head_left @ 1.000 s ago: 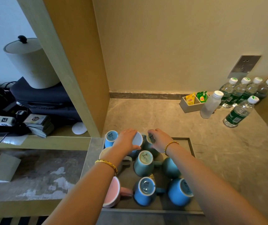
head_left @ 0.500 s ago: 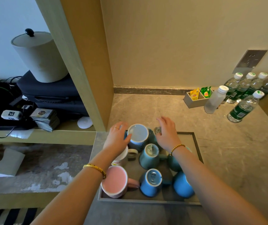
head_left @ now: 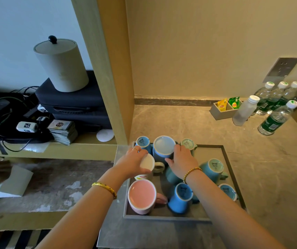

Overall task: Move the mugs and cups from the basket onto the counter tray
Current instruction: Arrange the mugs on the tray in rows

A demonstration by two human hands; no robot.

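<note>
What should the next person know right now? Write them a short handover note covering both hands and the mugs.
Left hand: wrapped around the white mug at the tray's left edge.
Right hand: resting against the large blue mug at the back, not clearly gripping.
Tray: holds all visible mugs upside down, including the pink mug at front left.
Done: several mugs on the tray.
Left: the basket is out of view, so what remains cannot be told.
</note>
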